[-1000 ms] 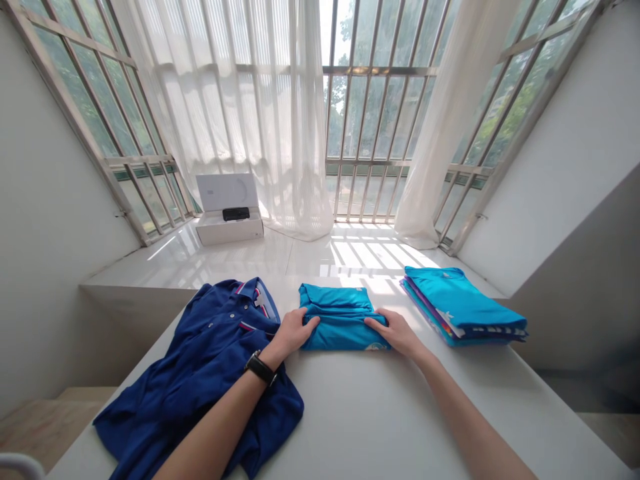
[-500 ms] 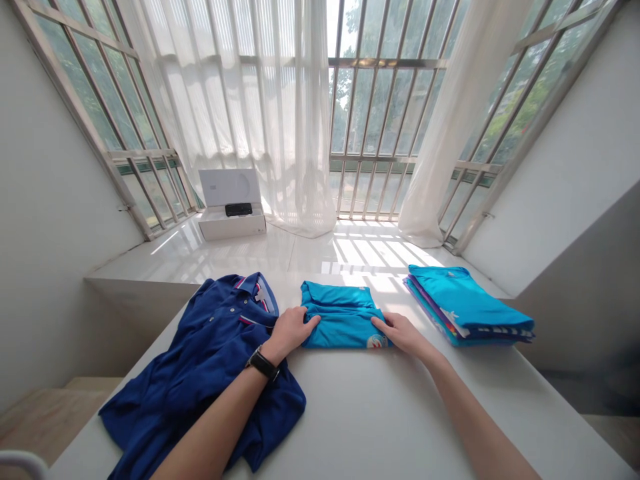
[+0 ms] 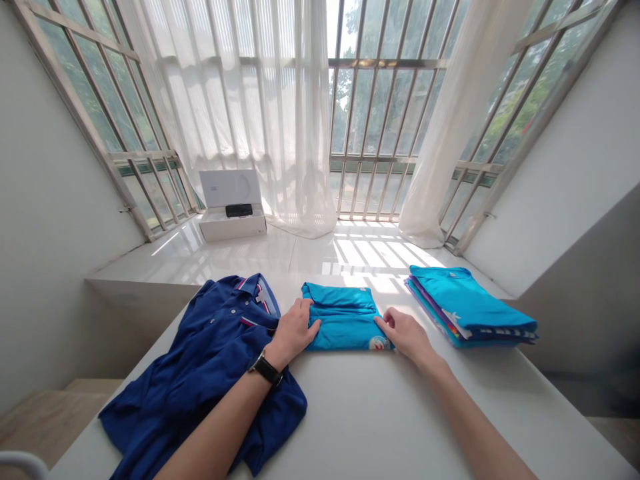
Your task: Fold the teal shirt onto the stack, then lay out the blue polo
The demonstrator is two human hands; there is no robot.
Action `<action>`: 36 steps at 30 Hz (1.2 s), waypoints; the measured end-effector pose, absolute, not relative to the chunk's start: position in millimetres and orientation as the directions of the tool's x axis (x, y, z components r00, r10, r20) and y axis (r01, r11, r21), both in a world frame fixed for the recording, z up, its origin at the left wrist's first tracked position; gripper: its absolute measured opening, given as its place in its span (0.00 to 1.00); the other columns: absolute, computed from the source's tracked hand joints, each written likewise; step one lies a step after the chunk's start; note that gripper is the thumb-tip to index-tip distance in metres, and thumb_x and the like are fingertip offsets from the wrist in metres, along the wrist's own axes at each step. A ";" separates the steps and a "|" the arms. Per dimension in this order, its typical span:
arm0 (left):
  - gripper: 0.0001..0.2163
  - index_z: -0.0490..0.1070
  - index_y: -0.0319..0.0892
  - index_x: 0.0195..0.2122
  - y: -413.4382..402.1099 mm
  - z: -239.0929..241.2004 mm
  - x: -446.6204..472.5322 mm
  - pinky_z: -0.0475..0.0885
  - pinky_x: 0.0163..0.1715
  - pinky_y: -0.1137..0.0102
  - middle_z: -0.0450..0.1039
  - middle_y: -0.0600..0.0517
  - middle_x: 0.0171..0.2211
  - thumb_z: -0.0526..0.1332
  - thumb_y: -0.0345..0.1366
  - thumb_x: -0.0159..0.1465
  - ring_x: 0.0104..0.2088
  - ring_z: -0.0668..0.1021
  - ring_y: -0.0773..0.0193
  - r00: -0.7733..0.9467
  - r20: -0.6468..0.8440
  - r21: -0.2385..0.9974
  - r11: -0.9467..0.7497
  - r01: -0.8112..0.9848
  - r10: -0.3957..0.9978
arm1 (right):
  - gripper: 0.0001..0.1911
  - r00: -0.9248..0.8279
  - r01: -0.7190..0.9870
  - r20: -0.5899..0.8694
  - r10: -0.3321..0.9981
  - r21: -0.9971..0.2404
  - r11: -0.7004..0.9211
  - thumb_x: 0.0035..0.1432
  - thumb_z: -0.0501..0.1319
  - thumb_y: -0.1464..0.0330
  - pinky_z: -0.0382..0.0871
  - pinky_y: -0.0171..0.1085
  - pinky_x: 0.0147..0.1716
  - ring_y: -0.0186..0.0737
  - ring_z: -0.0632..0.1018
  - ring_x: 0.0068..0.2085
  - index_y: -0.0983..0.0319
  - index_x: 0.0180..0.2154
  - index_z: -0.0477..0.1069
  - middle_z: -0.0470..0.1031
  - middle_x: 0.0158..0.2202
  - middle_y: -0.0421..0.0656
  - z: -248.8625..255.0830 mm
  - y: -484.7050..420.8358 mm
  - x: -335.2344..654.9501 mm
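One folded turquoise garment: left grip parted on it, right grip nearly closed, hold unclear

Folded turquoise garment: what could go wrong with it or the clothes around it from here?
The turquoise garment has folds meeting across its middle; an uneven tug from the left hand or right hand might open them. The left forearm crosses the navy shirt in view and could rumple it. The folded stack sits by the right edge of the table, so a bump might topple it.
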State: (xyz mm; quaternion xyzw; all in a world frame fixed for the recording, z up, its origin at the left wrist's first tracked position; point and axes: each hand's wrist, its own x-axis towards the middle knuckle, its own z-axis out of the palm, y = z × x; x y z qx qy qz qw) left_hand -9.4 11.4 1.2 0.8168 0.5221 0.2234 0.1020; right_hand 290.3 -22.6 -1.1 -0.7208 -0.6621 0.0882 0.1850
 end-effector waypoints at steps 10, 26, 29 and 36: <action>0.10 0.73 0.44 0.48 13.4 1.2 -6.0 0.68 0.51 0.59 0.75 0.46 0.48 0.55 0.34 0.68 0.50 0.72 0.53 0.482 0.289 0.397 -0.562 0.726 0.827 | 0.18 -0.131 0.783 0.264 0.956 -0.564 0.262 0.65 0.54 0.54 0.70 0.45 0.49 0.48 0.76 0.49 0.55 0.48 0.74 0.76 0.46 0.46 -16.9 -13.5 287.9; 0.08 0.75 0.45 0.39 11.5 5.6 -4.3 0.67 0.47 0.61 0.76 0.47 0.41 0.59 0.41 0.68 0.45 0.73 0.53 0.462 0.279 0.411 -0.540 0.734 0.842 | 0.19 -0.092 0.771 0.195 0.977 -0.607 0.193 0.62 0.55 0.50 0.70 0.42 0.39 0.46 0.76 0.38 0.56 0.36 0.74 0.77 0.37 0.45 -9.8 -12.5 287.7; 0.08 0.74 0.45 0.40 10.7 7.2 -4.6 0.66 0.46 0.61 0.76 0.48 0.41 0.59 0.41 0.68 0.44 0.74 0.53 0.452 0.283 0.416 -0.533 0.737 0.846 | 0.19 -0.087 0.766 0.194 0.977 -0.614 0.190 0.62 0.55 0.49 0.70 0.42 0.39 0.47 0.77 0.37 0.56 0.36 0.74 0.78 0.37 0.45 -9.1 -13.2 287.1; 0.08 0.72 0.43 0.38 7.9 8.7 -3.8 0.67 0.44 0.61 0.76 0.47 0.38 0.58 0.41 0.67 0.42 0.74 0.53 0.423 0.285 0.416 -0.508 0.754 0.860 | 0.19 -0.087 0.772 0.198 0.976 -0.606 0.192 0.62 0.55 0.49 0.70 0.41 0.38 0.46 0.77 0.37 0.56 0.35 0.73 0.78 0.36 0.45 -10.6 -12.6 288.7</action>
